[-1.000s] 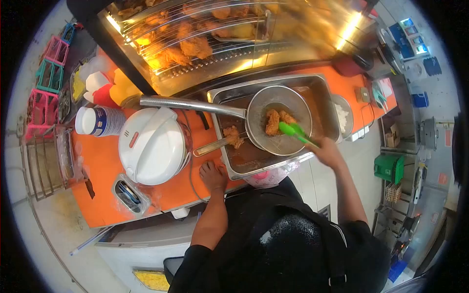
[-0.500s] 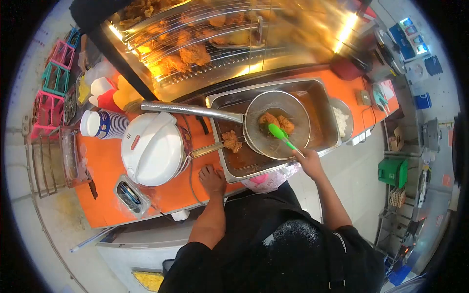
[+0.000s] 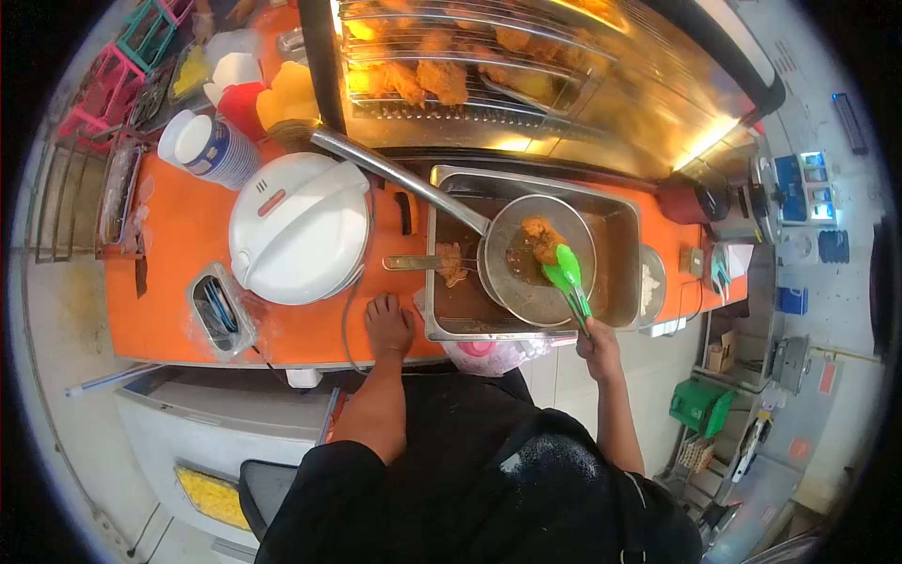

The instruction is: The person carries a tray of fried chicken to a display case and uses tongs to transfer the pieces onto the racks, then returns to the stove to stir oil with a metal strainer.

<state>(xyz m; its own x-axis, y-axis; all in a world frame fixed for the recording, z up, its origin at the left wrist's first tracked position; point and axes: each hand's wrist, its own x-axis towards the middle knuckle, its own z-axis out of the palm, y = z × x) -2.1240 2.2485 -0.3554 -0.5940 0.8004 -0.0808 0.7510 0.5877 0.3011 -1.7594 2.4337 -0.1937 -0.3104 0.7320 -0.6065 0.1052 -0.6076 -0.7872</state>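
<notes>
clock centred on the strainer [image 3: 517, 289]. left side: white lidded appliance [image 3: 301, 230] at 9 o'clock on the orange counter [image 3: 178, 310]; left hand [image 3: 389, 327] at 8, palm down on that counter, fingers loosely spread, holding nothing. closer in at 9, a flat-handled utensil [image 3: 409, 263] lies across the rim of the metal pan [image 3: 620, 235], a brown fried piece [image 3: 452, 265] at its inner end. centre: strainer over the pan, long handle out to 10; fried chicken piece [image 3: 540, 235] inside, just toward 12. judged light, with a firm but crumbly crust, probably greasy; best held round its thick middle with light pressure, to spare the coating. green tongs [image 3: 567, 274] come in from 5, tips at the piece's 4 o'clock edge, apparently touching; tip gap looks narrow, whether they pinch cannot tell. right hand [image 3: 599, 352] at 5, fingers closed round the tongs' handle end. far right: bowl of what looks like rice [image 3: 650, 287] at 3, beside the pan.
</notes>
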